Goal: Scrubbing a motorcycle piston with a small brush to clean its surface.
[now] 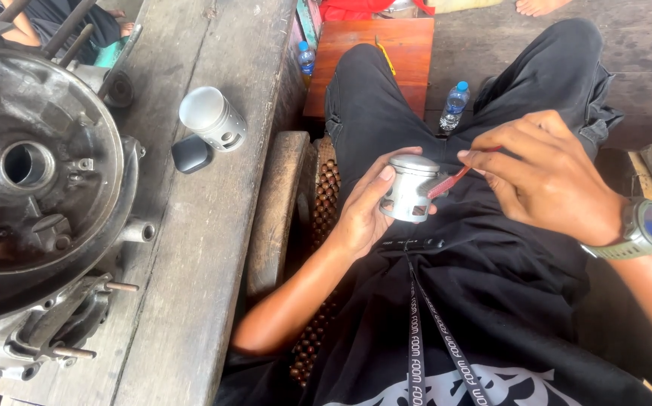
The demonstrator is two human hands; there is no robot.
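Observation:
My left hand [362,209] grips a grey metal piston [409,188] over my lap, crown up. My right hand [544,177], with a watch [645,228] on its wrist, holds a thin red-handled tool [450,180] whose tip touches the piston's side. A second piston [212,118] lies on its side on the wooden bench [213,248], next to a small dark block [191,154].
A large grimy engine case [36,195] with studs fills the bench's left side. Beyond my knees stand a red-brown wooden board [371,60] and two plastic water bottles [454,105]. Another person's bare foot [540,7] shows at the top. A beaded seat cover [324,225] lies under me.

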